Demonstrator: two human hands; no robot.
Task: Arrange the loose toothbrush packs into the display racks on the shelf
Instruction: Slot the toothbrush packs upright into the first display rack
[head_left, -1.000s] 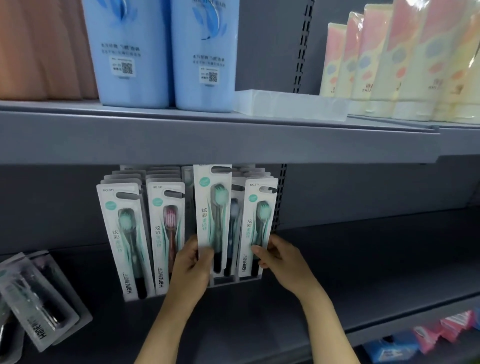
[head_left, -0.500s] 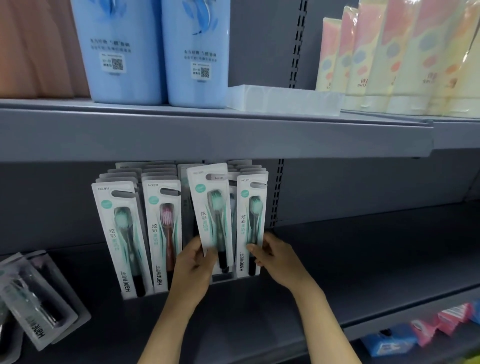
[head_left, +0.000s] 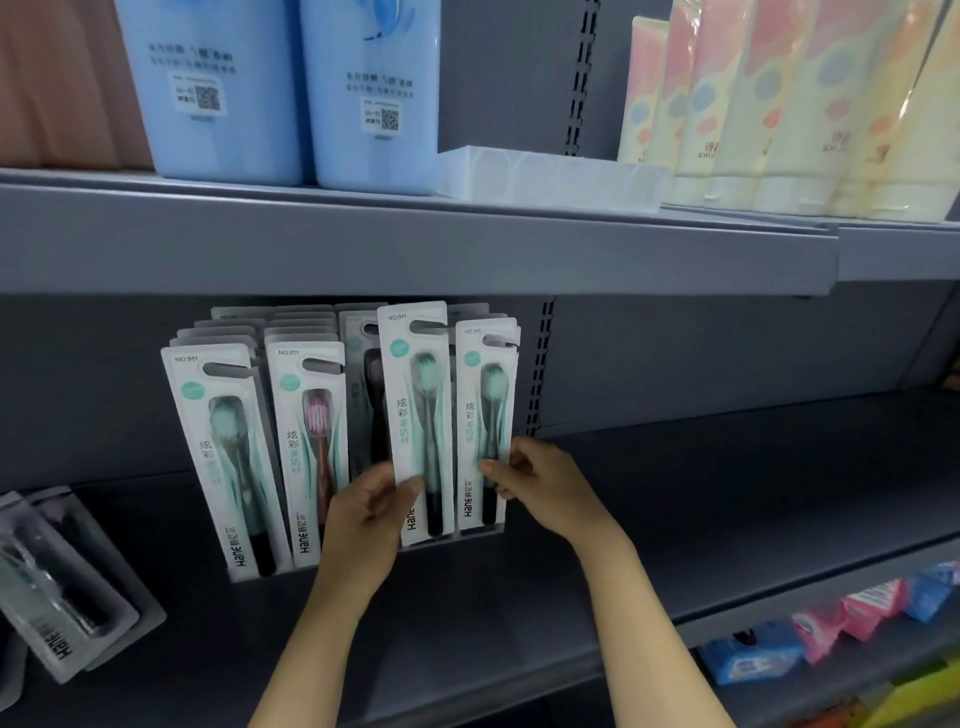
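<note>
Rack base (head_left: 363, 569) mostly hidden behind the packs and the left wrist, only a thin clear lip shows; how many slots it has can't be told. Packs behind the front row show only as grey top edges, contents unreadable. Left hand (head_left: 363, 519) pinches the lower left edge of a teal toothbrush pack (head_left: 418, 415) – thumb on the front, fingers curled behind it, pack upright and standing a bit higher than its neighbours, third from left in the rack. Right hand (head_left: 540, 483) grips the lower part of the rightmost teal pack (head_left: 485, 415), fingers curled round its right edge, thumb on the front. A dark-brush pack (head_left: 366, 395) is half covered between the held pack and a pink-bristle pack (head_left: 311, 447); a leftmost teal pack (head_left: 223, 457) leans left. Loose packs (head_left: 57, 587) lie flat on the grey shelf (head_left: 727, 493) at far left, cut off by the frame edge. Upper shelf – blue bottles (head_left: 291, 88), a clear tray (head_left: 545, 176), pastel tubes (head_left: 779, 114), tops cropped
</note>
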